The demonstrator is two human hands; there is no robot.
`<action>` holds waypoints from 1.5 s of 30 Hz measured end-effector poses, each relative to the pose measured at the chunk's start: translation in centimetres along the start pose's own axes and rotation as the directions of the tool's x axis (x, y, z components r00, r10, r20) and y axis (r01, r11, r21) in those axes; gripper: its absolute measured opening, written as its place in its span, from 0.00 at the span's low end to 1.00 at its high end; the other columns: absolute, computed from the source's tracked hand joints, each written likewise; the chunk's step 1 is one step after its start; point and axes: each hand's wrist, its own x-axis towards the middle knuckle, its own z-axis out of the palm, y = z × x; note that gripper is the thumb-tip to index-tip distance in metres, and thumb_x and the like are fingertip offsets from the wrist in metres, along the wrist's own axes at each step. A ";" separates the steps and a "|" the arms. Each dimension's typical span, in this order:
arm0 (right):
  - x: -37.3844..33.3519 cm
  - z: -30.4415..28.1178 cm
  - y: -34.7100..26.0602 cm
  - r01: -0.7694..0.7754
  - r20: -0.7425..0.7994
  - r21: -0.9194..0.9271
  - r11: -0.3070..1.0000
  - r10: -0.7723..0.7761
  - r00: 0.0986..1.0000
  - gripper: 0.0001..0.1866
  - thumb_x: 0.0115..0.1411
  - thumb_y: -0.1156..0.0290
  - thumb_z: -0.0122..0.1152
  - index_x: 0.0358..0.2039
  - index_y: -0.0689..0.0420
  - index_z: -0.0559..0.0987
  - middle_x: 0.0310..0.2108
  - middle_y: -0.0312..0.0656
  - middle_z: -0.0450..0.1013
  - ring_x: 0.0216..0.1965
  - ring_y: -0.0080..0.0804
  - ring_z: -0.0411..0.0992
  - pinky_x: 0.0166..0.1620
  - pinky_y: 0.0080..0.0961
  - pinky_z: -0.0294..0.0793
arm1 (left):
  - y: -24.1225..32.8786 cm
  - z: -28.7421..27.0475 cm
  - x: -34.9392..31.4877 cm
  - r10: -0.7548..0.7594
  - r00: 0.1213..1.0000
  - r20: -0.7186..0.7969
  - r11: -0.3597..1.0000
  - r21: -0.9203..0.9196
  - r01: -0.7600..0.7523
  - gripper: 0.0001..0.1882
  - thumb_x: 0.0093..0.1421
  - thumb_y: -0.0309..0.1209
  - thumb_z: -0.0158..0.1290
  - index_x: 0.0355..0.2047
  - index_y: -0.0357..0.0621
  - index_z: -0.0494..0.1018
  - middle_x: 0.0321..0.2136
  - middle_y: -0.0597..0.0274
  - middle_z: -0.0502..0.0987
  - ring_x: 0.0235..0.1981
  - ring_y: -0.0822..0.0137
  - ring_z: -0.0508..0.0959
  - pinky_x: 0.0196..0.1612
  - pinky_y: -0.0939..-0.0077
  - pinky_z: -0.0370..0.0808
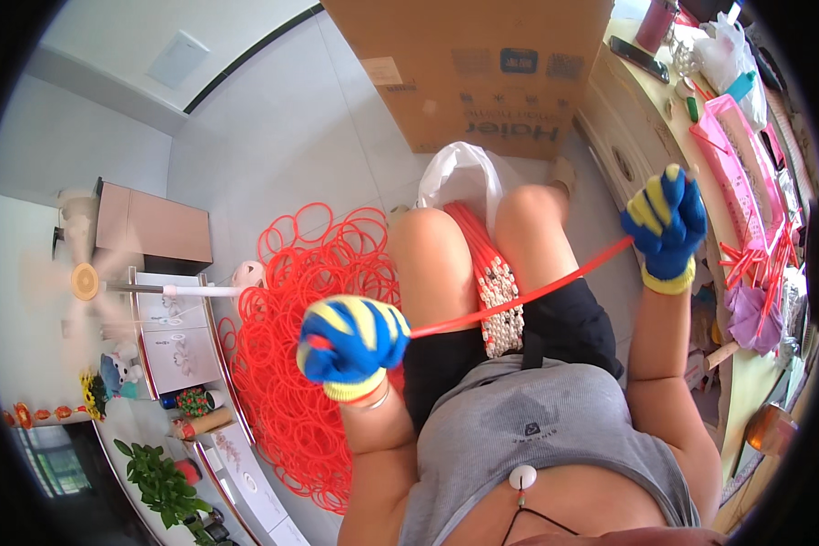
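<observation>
A long red plastic strip [564,280] is stretched across my lap between my gloved hands. My left hand [353,344], in a blue and yellow glove, is closed round its left end, and a bit of red shows at the fist's far side. Higher up at the right, my right hand [666,223] in a matching glove grips the other end. Between my thighs lies a bundle of red strips [469,226] with many small pale pieces [503,341] at their near ends. The strip passes over these pieces.
A large heap of red loops [309,400] covers the floor at my left. A white plastic bag [461,168] stands beyond my knees, before a big cardboard box [482,55]. A fan [85,281] is at far left; a cluttered cabinet top [669,114] runs along the right.
</observation>
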 end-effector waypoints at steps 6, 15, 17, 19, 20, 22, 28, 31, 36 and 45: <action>0.3 7.3 1.5 0.170 0.371 -0.889 0.424 0.453 0.811 0.22 0.57 0.62 0.66 0.50 0.58 0.80 0.33 0.46 0.81 0.33 0.44 0.81 0.36 0.36 0.78 | 1.1 5.8 -1.1 -0.398 0.871 -0.289 0.280 0.866 0.415 0.10 0.49 0.20 0.65 0.33 0.35 0.81 0.28 0.51 0.82 0.26 0.53 0.82 0.32 0.66 0.78; -2.3 10.0 5.7 0.429 0.272 -0.900 -0.074 0.674 0.687 0.24 0.56 0.64 0.60 0.54 0.54 0.79 0.46 0.40 0.80 0.41 0.38 0.80 0.41 0.33 0.77 | -1.3 7.2 -1.4 -0.351 0.926 -0.139 -0.023 0.990 0.140 0.12 0.45 0.27 0.65 0.32 0.39 0.82 0.26 0.51 0.82 0.27 0.49 0.82 0.33 0.62 0.78; -4.2 8.0 7.0 0.481 0.378 -0.876 -0.047 0.552 0.743 0.24 0.54 0.65 0.60 0.52 0.55 0.81 0.48 0.41 0.80 0.42 0.39 0.80 0.41 0.35 0.77 | -1.4 7.2 -1.5 -0.344 0.932 -0.110 -0.025 0.994 0.108 0.11 0.46 0.27 0.65 0.32 0.40 0.82 0.27 0.52 0.82 0.28 0.50 0.82 0.34 0.61 0.78; -5.9 5.9 8.1 0.581 0.502 -0.813 -0.046 0.451 0.738 0.24 0.52 0.65 0.60 0.50 0.56 0.82 0.49 0.42 0.80 0.43 0.40 0.80 0.41 0.35 0.77 | -1.5 7.1 -1.5 -0.346 0.936 -0.068 -0.033 0.998 0.060 0.11 0.47 0.26 0.65 0.33 0.41 0.81 0.29 0.54 0.82 0.28 0.51 0.82 0.33 0.61 0.77; -6.4 4.9 8.4 0.650 0.573 -0.758 -0.058 0.416 0.706 0.24 0.51 0.65 0.60 0.50 0.56 0.83 0.49 0.42 0.80 0.44 0.41 0.80 0.41 0.36 0.77 | -1.4 7.0 -1.4 -0.353 0.935 -0.040 -0.042 0.999 0.027 0.10 0.48 0.25 0.64 0.33 0.41 0.81 0.31 0.56 0.82 0.28 0.52 0.81 0.32 0.61 0.77; -5.3 5.9 8.1 0.686 0.602 -0.724 -0.067 0.424 0.677 0.24 0.50 0.64 0.60 0.49 0.56 0.84 0.50 0.44 0.79 0.44 0.41 0.80 0.42 0.36 0.78 | -1.4 6.8 -1.5 -0.359 0.933 -0.014 -0.056 0.998 -0.007 0.10 0.49 0.25 0.64 0.33 0.42 0.80 0.32 0.57 0.82 0.28 0.54 0.81 0.31 0.60 0.76; -4.1 7.7 6.9 0.577 0.470 -0.813 -0.076 0.499 0.728 0.24 0.49 0.62 0.62 0.48 0.54 0.83 0.42 0.43 0.80 0.38 0.40 0.80 0.37 0.35 0.76 | -1.9 6.6 -1.1 -0.372 0.928 0.004 -0.048 0.999 -0.024 0.10 0.49 0.25 0.64 0.33 0.42 0.79 0.30 0.57 0.82 0.26 0.54 0.80 0.29 0.61 0.74; -2.8 9.4 6.3 0.511 0.366 -0.853 -0.109 0.574 0.733 0.23 0.48 0.59 0.65 0.45 0.52 0.82 0.36 0.40 0.78 0.32 0.37 0.78 0.33 0.33 0.74 | -2.4 6.6 -1.5 -0.382 0.923 -0.033 -0.069 0.998 0.007 0.09 0.48 0.25 0.63 0.32 0.42 0.80 0.28 0.56 0.81 0.26 0.53 0.80 0.30 0.61 0.75; -3.4 8.0 7.8 0.489 0.429 -0.872 0.019 0.512 0.744 0.23 0.50 0.54 0.66 0.44 0.50 0.80 0.33 0.38 0.76 0.29 0.35 0.76 0.33 0.32 0.72 | -2.6 7.0 -1.6 -0.454 0.883 -0.117 -0.105 0.991 0.077 0.10 0.48 0.24 0.62 0.33 0.40 0.81 0.28 0.53 0.82 0.28 0.51 0.81 0.34 0.61 0.77; -1.8 5.7 6.9 0.370 0.392 -0.915 0.160 0.563 0.728 0.27 0.57 0.60 0.65 0.57 0.54 0.77 0.46 0.42 0.79 0.43 0.41 0.79 0.42 0.33 0.77 | -1.6 5.8 -0.6 -0.418 0.905 -0.077 -0.005 0.997 0.083 0.14 0.47 0.22 0.62 0.38 0.40 0.82 0.29 0.52 0.81 0.27 0.49 0.79 0.31 0.60 0.75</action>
